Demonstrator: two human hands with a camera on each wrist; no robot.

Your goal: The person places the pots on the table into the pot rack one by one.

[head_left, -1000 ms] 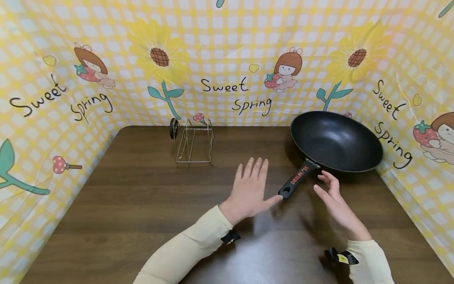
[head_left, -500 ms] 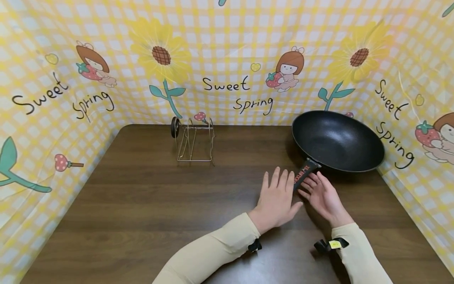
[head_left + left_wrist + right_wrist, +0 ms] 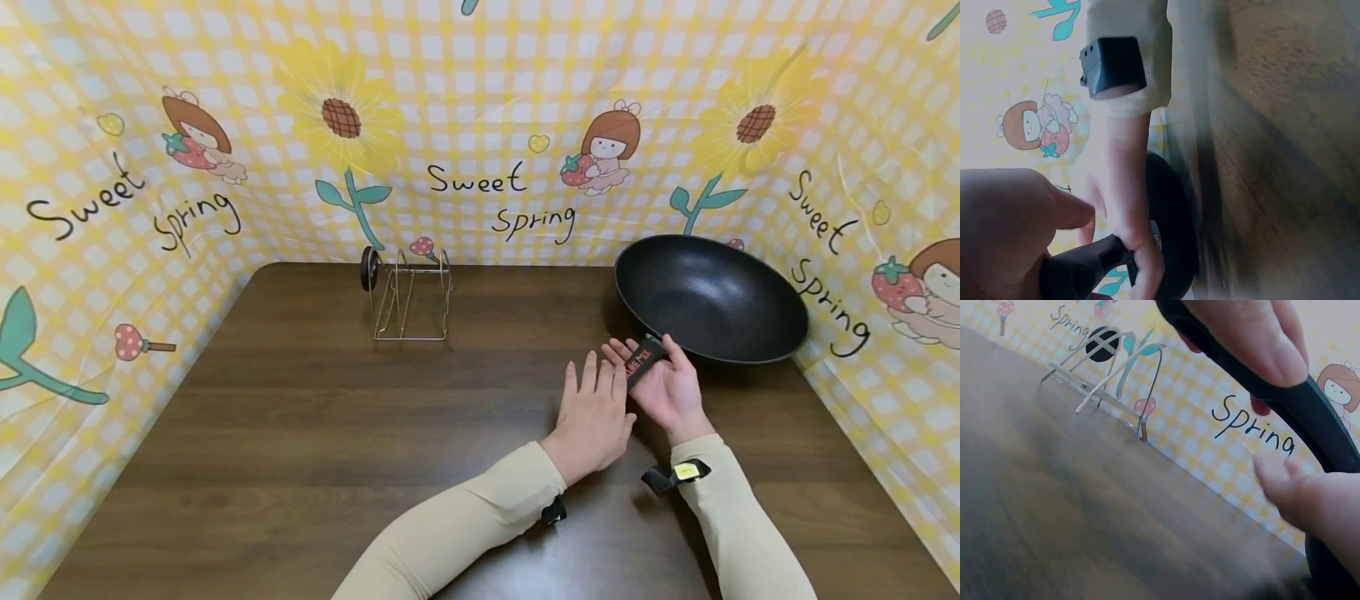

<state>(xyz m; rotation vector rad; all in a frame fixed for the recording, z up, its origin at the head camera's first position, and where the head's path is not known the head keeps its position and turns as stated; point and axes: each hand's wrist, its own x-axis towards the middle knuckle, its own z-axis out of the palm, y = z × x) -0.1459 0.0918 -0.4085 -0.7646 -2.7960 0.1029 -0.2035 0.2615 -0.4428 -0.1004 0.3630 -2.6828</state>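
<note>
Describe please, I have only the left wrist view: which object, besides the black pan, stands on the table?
Observer: A wire rack stands near the far edge of the table, to the left of the pan, as the head view shows.
Operator: Thank you. Does the rack have some part which is not wire?
Observer: Yes, there is a black disc at its left end.
Operator: And is something written on the handle of the pan?
Observer: Yes, red letters run along it, though in the head view they are partly covered.
</note>
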